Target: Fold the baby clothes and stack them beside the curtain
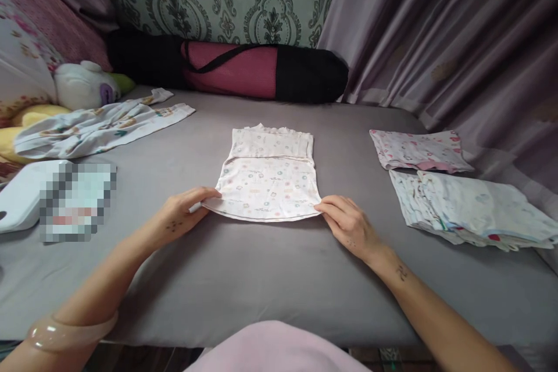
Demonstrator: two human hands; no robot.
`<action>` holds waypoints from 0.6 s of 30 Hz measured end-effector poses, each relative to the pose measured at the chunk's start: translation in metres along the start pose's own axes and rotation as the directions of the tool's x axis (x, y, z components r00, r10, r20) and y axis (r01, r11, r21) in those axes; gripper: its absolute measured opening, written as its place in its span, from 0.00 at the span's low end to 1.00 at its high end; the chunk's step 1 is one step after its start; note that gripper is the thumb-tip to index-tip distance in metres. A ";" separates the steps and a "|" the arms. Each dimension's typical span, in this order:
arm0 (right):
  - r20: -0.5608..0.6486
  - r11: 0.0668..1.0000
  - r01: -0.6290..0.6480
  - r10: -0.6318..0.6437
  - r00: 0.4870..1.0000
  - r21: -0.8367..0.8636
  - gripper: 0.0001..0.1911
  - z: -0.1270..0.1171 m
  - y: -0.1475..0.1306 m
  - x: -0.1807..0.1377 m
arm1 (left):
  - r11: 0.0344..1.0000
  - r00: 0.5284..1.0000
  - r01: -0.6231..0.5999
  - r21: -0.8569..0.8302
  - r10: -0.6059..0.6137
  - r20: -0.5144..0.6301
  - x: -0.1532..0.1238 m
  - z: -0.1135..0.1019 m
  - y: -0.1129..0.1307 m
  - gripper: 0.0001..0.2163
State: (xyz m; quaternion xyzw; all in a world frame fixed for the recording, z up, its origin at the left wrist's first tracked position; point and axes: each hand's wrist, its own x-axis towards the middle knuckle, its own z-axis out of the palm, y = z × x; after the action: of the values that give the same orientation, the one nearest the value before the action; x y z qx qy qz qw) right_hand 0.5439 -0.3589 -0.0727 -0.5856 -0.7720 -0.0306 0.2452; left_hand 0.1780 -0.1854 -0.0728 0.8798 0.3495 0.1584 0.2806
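Note:
A small white garment with a pale print point(268, 186) lies on the grey bed sheet in front of me, its far part folded over into a band. My left hand point(185, 206) pinches the garment's near left corner between thumb and fingers. At the near right corner, my right hand point(346, 221) grips the cloth the same way. The near hem runs between both hands in a slight curve. Some of the fingertips are hidden by the cloth.
Folded clothes point(483, 206) are stacked at the right, with a pink-printed folded garment point(418, 148) behind them. At the left lie a crumpled printed garment point(100, 128), a white plastic object point(26, 195) and a blurred rectangular item point(81, 200). A black-and-pink bag point(231, 70) lines the back.

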 end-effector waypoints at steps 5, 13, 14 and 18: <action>-0.018 0.991 0.118 -0.117 0.993 0.071 0.13 -0.001 0.007 0.006 | 0.962 0.977 -0.212 0.171 0.214 0.007 0.004 0.001 -0.008 0.17; 0.003 0.964 0.250 -0.252 0.968 0.093 0.20 -0.008 0.015 0.003 | 0.944 0.952 -0.304 0.130 0.297 0.069 -0.001 -0.012 -0.005 0.17; 0.002 0.964 0.253 -0.254 0.967 0.087 0.20 -0.011 0.015 0.003 | 0.943 0.952 -0.305 0.131 0.298 0.070 -0.002 -0.014 -0.002 0.17; 0.010 0.961 0.261 -0.263 0.965 0.093 0.22 -0.024 0.008 -0.001 | 0.950 0.959 -0.280 0.136 0.272 0.077 -0.009 -0.022 0.008 0.17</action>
State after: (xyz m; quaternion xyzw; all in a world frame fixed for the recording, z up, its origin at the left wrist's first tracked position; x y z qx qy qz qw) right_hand 0.5595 -0.3653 -0.0536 -0.4668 -0.8460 -0.0213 0.2567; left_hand 0.1658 -0.1881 -0.0513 0.9423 0.2253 0.1447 0.2008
